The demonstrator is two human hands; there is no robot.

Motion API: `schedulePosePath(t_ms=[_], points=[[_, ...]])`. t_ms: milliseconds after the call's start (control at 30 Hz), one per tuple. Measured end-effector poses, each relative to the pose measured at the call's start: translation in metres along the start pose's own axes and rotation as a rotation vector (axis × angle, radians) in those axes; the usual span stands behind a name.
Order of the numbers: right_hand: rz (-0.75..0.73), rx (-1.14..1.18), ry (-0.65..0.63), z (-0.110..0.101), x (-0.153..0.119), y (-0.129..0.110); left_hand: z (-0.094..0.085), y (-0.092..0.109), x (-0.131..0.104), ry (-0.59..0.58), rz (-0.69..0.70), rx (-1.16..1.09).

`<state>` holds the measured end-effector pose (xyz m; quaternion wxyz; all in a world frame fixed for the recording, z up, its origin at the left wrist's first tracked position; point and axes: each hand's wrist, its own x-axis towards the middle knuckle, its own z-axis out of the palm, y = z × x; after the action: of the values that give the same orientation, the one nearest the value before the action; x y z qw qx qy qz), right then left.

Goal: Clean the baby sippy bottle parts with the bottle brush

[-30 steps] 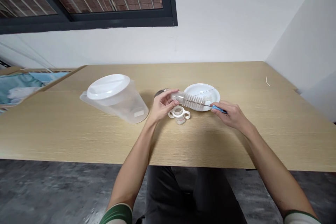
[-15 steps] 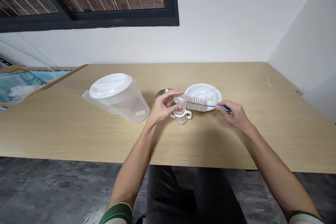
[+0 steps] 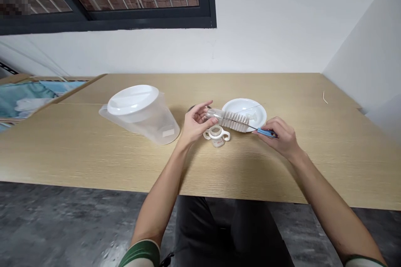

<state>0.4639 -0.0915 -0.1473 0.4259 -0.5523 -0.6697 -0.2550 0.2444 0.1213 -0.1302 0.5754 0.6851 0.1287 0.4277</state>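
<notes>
My left hand (image 3: 198, 124) is closed around a clear plastic cover (image 3: 214, 114), which lies on its side in the air. My right hand (image 3: 280, 137) grips the blue handle of a bottle brush (image 3: 236, 121). The brush's white bristles point left, with their tip at the cover's open end; how far they reach inside is hard to tell. Just below stands a small baby bottle (image 3: 218, 142) with two white side handles and an open top. Behind the brush sits a white bowl (image 3: 228, 106) with a small translucent piece (image 3: 253, 117) in it.
A large translucent pitcher (image 3: 153, 123) with a white lid stands left of my hands. Part of a metal rim (image 3: 190, 108) shows behind my left hand. A thin bent white piece (image 3: 325, 97) lies at the table's far right. The table's front edge is near my legs.
My right hand has turned a little and moved slightly right, tilting the brush handle lower. My left fingers have spread somewhat around the cover. The bottle's open top is now less covered.
</notes>
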Motion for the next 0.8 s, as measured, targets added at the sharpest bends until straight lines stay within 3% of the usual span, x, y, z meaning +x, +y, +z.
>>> schedulePosePath(t_ms=[133,333,400,533,633,700,800], points=[[0.069,0.050,0.063,0.000,0.002,-0.004,-0.002,-0.001,0.001,-0.043,0.009,-0.018],[0.323,0.262,-0.072,0.002,0.004,-0.013,-0.005,-0.002,0.002,-0.091,0.041,-0.034],[0.284,0.215,-0.064,0.003,0.002,-0.012,-0.005,-0.005,0.002,-0.064,0.033,-0.019],[0.054,0.067,-0.030,0.005,-0.002,-0.004,-0.005,-0.009,0.003,0.018,0.006,-0.021],[0.007,0.084,0.011,0.006,-0.003,-0.002,-0.006,-0.007,0.003,-0.005,-0.007,-0.034],[0.069,0.138,0.013,0.006,-0.003,-0.005,-0.006,-0.003,0.003,-0.056,0.000,-0.054],[0.328,0.290,-0.117,0.002,0.000,-0.012,-0.007,0.002,0.002,-0.142,0.016,-0.100]])
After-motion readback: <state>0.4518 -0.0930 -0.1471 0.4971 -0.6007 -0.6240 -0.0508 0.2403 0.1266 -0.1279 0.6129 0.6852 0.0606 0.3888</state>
